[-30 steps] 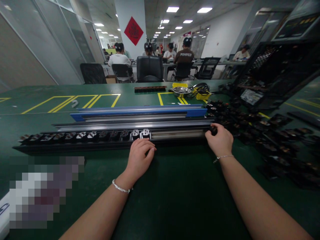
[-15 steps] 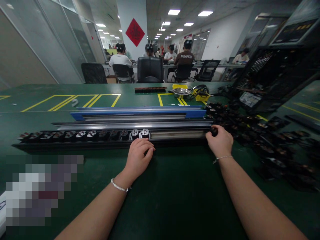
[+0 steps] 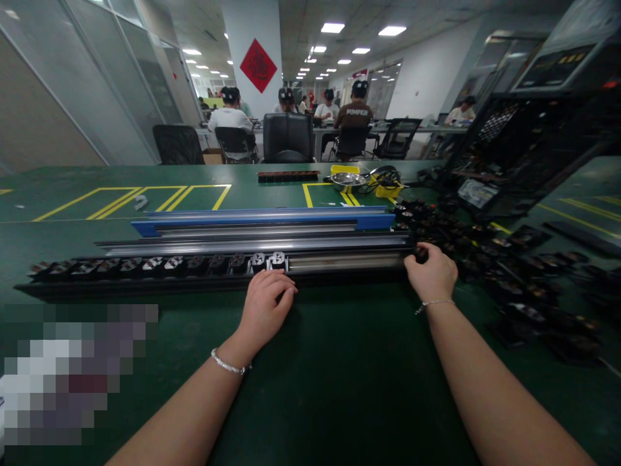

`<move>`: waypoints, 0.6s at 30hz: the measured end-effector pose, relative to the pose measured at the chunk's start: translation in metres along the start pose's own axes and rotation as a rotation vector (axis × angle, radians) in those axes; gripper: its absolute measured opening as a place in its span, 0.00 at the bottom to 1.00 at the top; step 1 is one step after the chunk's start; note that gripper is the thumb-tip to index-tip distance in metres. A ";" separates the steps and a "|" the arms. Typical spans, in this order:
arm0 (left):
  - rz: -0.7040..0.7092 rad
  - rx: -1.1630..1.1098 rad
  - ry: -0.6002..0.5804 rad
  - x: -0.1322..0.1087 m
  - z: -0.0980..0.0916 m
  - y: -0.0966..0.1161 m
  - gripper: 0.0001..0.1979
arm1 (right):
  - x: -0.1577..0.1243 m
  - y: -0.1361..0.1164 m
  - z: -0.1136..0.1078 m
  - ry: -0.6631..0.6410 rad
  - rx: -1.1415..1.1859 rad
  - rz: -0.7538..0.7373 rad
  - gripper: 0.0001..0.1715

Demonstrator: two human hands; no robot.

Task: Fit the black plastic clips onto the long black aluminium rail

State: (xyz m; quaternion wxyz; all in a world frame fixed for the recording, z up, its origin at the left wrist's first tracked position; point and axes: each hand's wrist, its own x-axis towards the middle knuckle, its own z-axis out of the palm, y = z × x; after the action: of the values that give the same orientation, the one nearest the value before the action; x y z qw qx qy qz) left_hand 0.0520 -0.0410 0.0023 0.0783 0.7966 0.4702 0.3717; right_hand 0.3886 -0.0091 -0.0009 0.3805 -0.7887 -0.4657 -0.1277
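A long black rail (image 3: 145,285) lies across the green table (image 3: 339,375), with a row of several small black and silver parts (image 3: 160,264) seated along its left half. My left hand (image 3: 264,304) rests against the rail's front edge near the last seated part, fingers curled, holding nothing I can make out. My right hand (image 3: 431,275) is closed on a small black part (image 3: 421,254) at the rail's right end. The rail's right half shows a bare metal channel (image 3: 344,261).
Behind the rail lie more metal rails and a blue-edged one (image 3: 262,220). A heap of loose black parts (image 3: 509,259) spreads at the right, below a black rack (image 3: 533,142). A metal bowl (image 3: 344,179) and yellow box stand further back. Several people sit at far desks.
The view has shifted slightly; both hands stay almost where they were, the right still at the rail's right end on the small black part.
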 end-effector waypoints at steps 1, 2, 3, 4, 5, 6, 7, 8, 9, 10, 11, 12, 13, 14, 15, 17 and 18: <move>0.002 -0.001 0.002 0.000 0.000 0.000 0.10 | 0.001 0.002 0.000 0.002 0.007 0.002 0.20; 0.005 -0.001 0.005 0.000 0.000 0.000 0.10 | 0.002 0.003 0.000 -0.001 0.014 0.005 0.21; 0.005 0.000 0.008 0.000 0.000 0.000 0.10 | 0.003 0.005 0.001 -0.005 0.020 0.011 0.21; 0.006 0.003 0.008 0.000 0.000 0.000 0.10 | 0.003 0.006 0.001 -0.011 0.025 0.015 0.22; 0.005 0.007 0.006 0.000 0.000 0.000 0.09 | 0.004 0.007 0.001 -0.016 0.028 0.020 0.22; 0.005 0.011 0.003 0.000 0.001 -0.001 0.09 | 0.005 0.008 0.001 -0.019 0.028 0.024 0.23; 0.004 0.014 0.001 0.000 0.001 -0.001 0.09 | 0.005 0.009 0.001 -0.022 0.029 0.025 0.23; 0.003 0.016 -0.002 0.000 0.001 -0.001 0.09 | 0.005 0.009 0.001 -0.024 0.030 0.025 0.24; 0.005 0.017 -0.005 0.000 0.001 -0.001 0.09 | 0.006 0.010 0.000 -0.026 0.034 0.024 0.24; 0.008 0.017 -0.006 0.000 0.001 -0.001 0.09 | 0.006 0.010 0.000 -0.027 0.041 0.020 0.23; 0.010 0.016 -0.005 0.000 0.001 -0.001 0.09 | 0.007 0.011 0.000 -0.027 0.048 0.017 0.23; 0.011 0.016 -0.003 0.000 0.001 -0.001 0.09 | 0.007 0.012 0.000 -0.024 0.057 0.013 0.23; 0.011 0.016 0.000 0.000 0.001 -0.001 0.09 | 0.008 0.013 0.000 -0.020 0.064 0.008 0.22; 0.009 0.016 0.002 0.000 0.001 -0.001 0.10 | 0.008 0.014 0.000 -0.014 0.070 0.003 0.22; 0.006 0.016 0.003 0.000 0.001 -0.001 0.10 | 0.009 0.014 0.001 -0.008 0.074 -0.003 0.21; -0.002 0.015 0.003 0.000 0.002 -0.001 0.10 | 0.010 0.016 0.001 0.008 0.077 0.001 0.21; -0.004 0.015 0.003 0.000 0.002 -0.001 0.10 | 0.010 0.018 0.001 0.015 0.079 0.010 0.21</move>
State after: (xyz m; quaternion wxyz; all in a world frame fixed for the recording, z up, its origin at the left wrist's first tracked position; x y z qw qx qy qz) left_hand 0.0528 -0.0400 0.0008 0.0724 0.7958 0.4746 0.3691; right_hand 0.4082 -0.0068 -0.0047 0.4153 -0.7745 -0.4635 -0.1133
